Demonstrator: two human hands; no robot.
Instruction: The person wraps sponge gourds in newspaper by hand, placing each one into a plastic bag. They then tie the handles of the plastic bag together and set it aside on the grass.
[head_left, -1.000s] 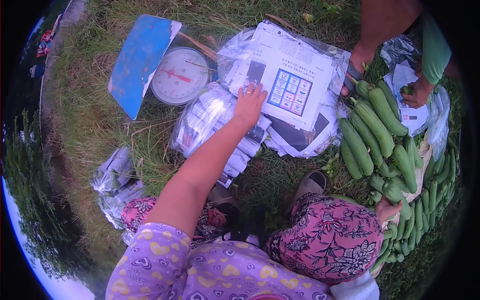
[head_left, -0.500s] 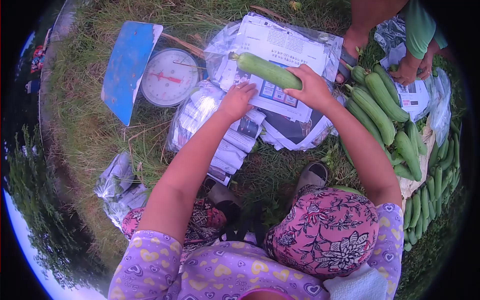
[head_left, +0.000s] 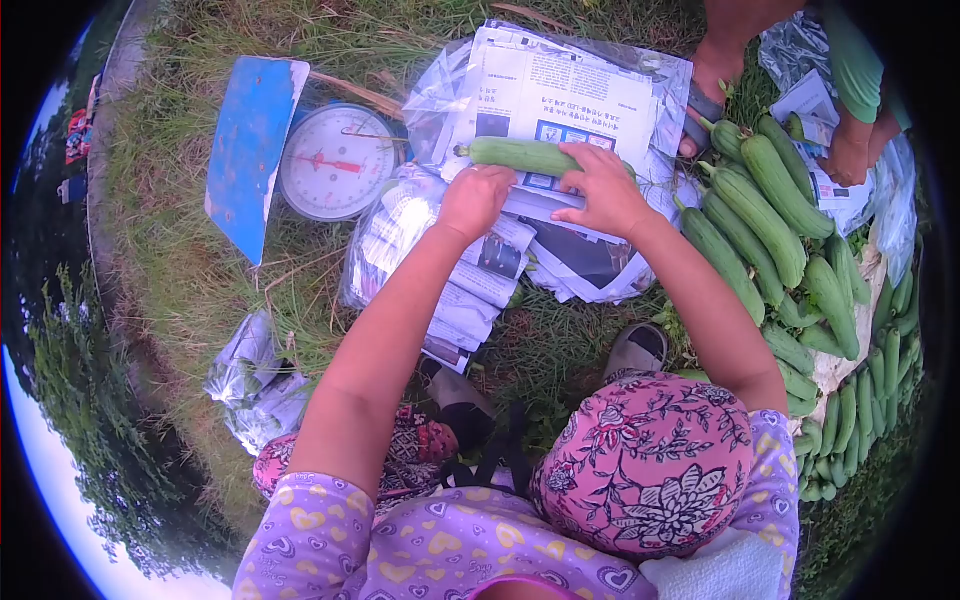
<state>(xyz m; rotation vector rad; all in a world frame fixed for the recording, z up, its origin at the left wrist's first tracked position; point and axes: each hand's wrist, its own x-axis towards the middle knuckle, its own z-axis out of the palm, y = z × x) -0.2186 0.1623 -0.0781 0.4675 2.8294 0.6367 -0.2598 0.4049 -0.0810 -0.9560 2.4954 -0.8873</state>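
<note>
A long green gourd [head_left: 520, 155] lies across a sheet of printed paper [head_left: 570, 90] on the ground in front of me. My left hand [head_left: 475, 198] grips the near edge of that sheet just below the gourd's stem end. My right hand [head_left: 598, 190] rests with its fingers on the gourd's other end and on the paper under it. The sheet tops a stack of newspapers in clear plastic [head_left: 600, 260].
A dial scale [head_left: 335, 162] with a blue pan [head_left: 250, 130] lies on the grass to the left. Wrapped bundles [head_left: 430, 260] lie below it. A pile of green gourds [head_left: 780, 220] is at right. Another person's hand [head_left: 850, 155] and foot [head_left: 705, 90] are at top right.
My right hand fetched a gourd from the pile at right, carried it over and laid it on the paper. My left hand went from flat on the sheet to gripping its edge.
</note>
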